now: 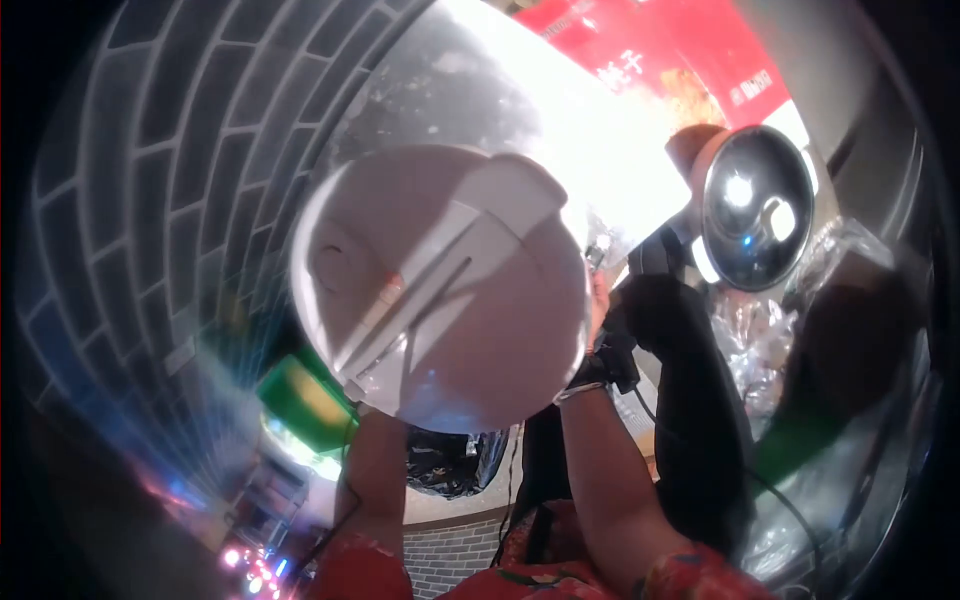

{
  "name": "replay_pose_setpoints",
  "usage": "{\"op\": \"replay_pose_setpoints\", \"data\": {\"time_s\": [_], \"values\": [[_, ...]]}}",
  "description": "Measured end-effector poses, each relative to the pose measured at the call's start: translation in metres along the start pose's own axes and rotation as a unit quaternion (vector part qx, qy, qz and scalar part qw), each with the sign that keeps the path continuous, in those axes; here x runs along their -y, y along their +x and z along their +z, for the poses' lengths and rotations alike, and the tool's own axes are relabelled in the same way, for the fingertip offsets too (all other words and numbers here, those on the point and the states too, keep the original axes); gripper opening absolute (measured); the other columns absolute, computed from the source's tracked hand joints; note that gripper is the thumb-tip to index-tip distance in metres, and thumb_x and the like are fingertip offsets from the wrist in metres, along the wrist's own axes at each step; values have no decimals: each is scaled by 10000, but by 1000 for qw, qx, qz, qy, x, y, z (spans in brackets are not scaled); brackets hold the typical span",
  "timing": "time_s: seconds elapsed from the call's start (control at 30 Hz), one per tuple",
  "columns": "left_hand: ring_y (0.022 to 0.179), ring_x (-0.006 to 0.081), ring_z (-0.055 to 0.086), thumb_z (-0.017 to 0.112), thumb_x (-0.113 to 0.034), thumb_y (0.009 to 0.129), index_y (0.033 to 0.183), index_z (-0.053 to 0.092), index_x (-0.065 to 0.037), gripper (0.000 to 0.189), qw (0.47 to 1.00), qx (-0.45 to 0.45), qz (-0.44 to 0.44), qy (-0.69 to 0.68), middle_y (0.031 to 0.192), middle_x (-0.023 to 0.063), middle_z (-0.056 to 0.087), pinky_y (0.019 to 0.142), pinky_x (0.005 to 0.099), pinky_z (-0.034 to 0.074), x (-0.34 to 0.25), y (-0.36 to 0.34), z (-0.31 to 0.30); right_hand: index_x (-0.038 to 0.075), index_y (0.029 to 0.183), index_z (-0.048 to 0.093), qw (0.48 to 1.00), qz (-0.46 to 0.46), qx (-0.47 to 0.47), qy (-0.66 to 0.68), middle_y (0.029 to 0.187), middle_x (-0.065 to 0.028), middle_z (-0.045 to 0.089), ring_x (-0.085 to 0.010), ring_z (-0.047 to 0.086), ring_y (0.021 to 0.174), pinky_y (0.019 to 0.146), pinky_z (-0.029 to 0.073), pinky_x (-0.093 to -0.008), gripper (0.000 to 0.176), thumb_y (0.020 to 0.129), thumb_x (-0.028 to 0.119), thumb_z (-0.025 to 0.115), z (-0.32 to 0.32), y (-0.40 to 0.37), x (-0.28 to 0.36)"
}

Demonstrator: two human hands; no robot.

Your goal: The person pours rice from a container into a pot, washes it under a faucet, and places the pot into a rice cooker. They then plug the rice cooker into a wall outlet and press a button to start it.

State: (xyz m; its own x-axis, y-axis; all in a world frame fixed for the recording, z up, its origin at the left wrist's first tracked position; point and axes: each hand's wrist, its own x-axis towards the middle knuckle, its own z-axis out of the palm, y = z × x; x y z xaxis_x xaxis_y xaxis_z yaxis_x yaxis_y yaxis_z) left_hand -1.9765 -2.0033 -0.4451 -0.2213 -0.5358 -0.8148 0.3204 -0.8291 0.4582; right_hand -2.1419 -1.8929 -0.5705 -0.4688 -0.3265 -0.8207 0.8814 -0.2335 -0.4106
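A large round white bucket (pixel 490 340) fills the middle of the view, its inside facing me. Across that inside runs a long pale strip (pixel 410 285) and a thin dark line that I cannot make out clearly. My right hand (pixel 598 305) is at the bucket's right edge, its fingers partly showing and closed against the side. A black device (pixel 610 360) sits at that wrist. From below, my left forearm (pixel 378 465) reaches to the lower left rim, and the hand itself is hidden behind the bucket.
A shiny metal bowl (pixel 760 205) stands at the right, near clear plastic bags (pixel 755 340). Behind the bucket lies a glaring metal worktop (pixel 440 100) with a red printed package (pixel 690 50). Left are a grey brick-patterned wall (pixel 150 180) and a green container (pixel 305 400). A black bag (pixel 455 465) lies below.
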Motion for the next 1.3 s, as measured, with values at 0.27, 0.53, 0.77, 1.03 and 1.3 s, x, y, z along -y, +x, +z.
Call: {"op": "replay_pose_setpoints", "data": {"time_s": [0.27,0.53,0.77,1.03,1.3], "values": [[1114,185,442,372,-561,853,1242,403,13,694,997,-8,12,-78,1234,76,473,955,297,335,81,-18,16,46,802,458,992,-9,-69,105,707,-14,512,-91,461,613,550,401,-246,207,892,229,491,-9,-52,-60],[1132,187,429,362,-569,852,1255,386,13,708,1000,-6,-8,-25,1249,80,459,963,300,326,72,-32,22,-27,787,488,966,-62,-160,-192,664,-76,499,-166,466,621,599,398,-323,292,860,256,483,2,-50,-42],[1148,189,418,354,-575,851,1265,371,14,721,980,-13,-70,187,1263,83,447,971,302,318,-60,-16,34,-17,882,517,932,-120,-30,-340,753,-175,565,-313,543,730,680,412,-382,311,844,289,478,51,-13,41],[1166,191,404,344,-583,850,1278,354,15,735,864,62,-294,403,1279,86,434,979,304,310,-171,84,109,11,911,512,842,-82,93,-526,820,-225,572,-393,537,827,719,401,-449,350,835,349,464,116,23,90],[1167,207,411,295,-557,875,1342,259,-55,686,735,188,-367,538,1299,119,409,992,322,297,-149,190,148,-20,989,506,784,-34,241,-571,909,-266,565,-410,521,905,766,403,-446,366,851,316,454,165,53,93]]}}
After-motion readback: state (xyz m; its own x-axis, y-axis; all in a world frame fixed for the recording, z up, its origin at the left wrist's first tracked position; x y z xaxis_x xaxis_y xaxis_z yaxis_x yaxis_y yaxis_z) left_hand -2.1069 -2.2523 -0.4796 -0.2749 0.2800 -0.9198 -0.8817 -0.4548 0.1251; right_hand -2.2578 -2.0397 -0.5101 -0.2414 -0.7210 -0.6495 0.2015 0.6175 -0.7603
